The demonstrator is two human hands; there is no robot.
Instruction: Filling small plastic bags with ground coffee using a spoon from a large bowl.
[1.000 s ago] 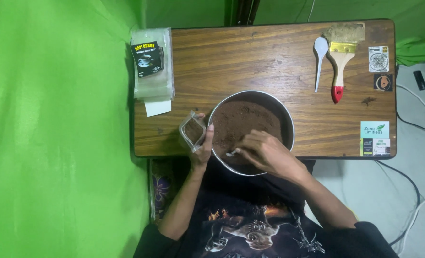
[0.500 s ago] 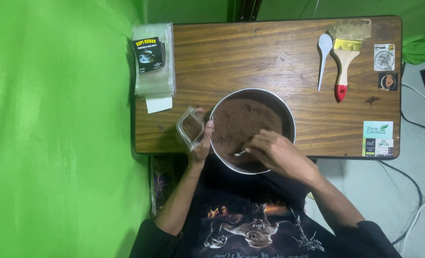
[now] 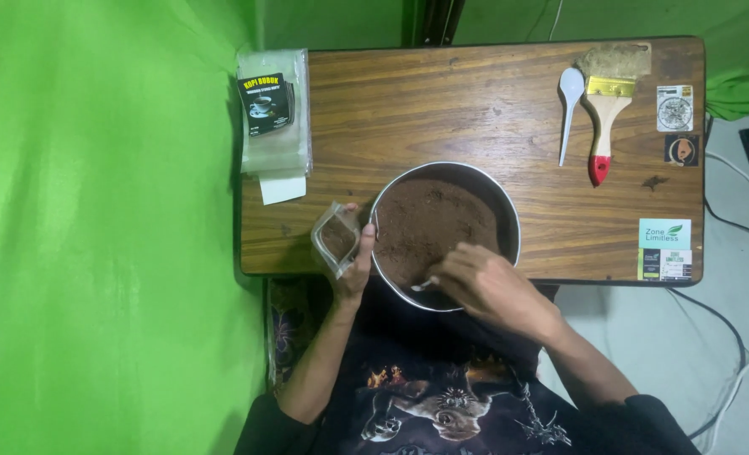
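1. A round metal bowl (image 3: pixel 509 221) sits at the near edge of a wooden table (image 3: pixel 476 101), filled with brown powder (image 3: pixel 429 226) – it serves as the landmark for everything else.

2. The left hand (image 3: pixel 356 268) is just left of the bowl, fingers closed around a small clear pouch (image 3: pixel 336 239) that already holds some brown powder. The pouch is held mouth-up, tilted, right beside the bowl's left rim.

3. The right hand (image 3: pixel 486 285) is over the bowl's near rim, fingers curled shut on a small white scoop (image 3: pixel 422 286) whose tip pokes out to the left, low inside the bowl near the powder's near edge. How much of the scoop is loaded cannot be told.

4. Far left of the bowl, at the table's left end, lies a stack of empty clear pouches (image 3: pixel 278 139) with a dark printed label card (image 3: pixel 266 103) on top.

5. Beyond the bowl and to its right lie a white plastic spoon (image 3: pixel 569 105) and, just beside it, a paintbrush (image 3: pixel 604 118) with a pale wooden handle and a red tip – both well apart from the hands.

6. Several stickers (image 3: pixel 666 246) mark the table's right end.
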